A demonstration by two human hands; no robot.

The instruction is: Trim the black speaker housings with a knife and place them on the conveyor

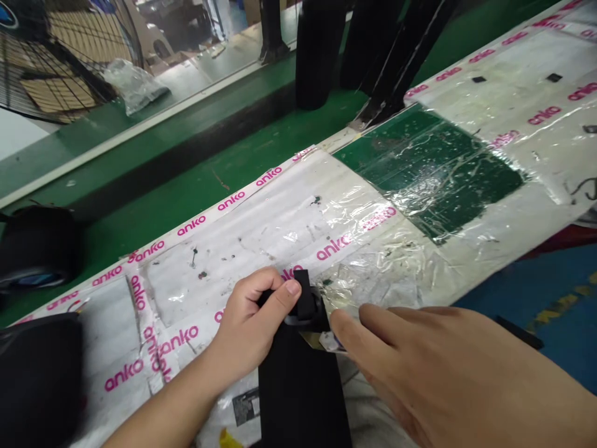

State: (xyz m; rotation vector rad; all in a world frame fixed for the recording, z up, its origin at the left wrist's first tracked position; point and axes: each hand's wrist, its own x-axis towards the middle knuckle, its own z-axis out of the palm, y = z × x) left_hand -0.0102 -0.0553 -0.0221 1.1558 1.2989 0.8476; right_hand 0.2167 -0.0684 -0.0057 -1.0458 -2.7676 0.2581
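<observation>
A long black piece (301, 392) with a flat, smooth face runs up from the bottom edge of the head view. My left hand (254, 317) is closed at its upper end, with the thumb pressed against a small black strip (304, 295) that stands up there. Close by on the right, my right hand (420, 361) is closed around a small blade (313, 340) with a whitish, wrapped-looking grip. The blade's tip lies over the black piece, just below the strip; whether it touches cannot be made out. Most of the right fingers are hidden behind the hand.
Beneath my hands is a bench covered in white sheet and pink-lettered tape (191, 224). A green patch (438, 174) shows at right. Beyond is a green conveyor-like surface (186, 168) with tall black pieces (321, 56). A fan (60, 56) stands upper left, dark bulky items (40, 379) at left.
</observation>
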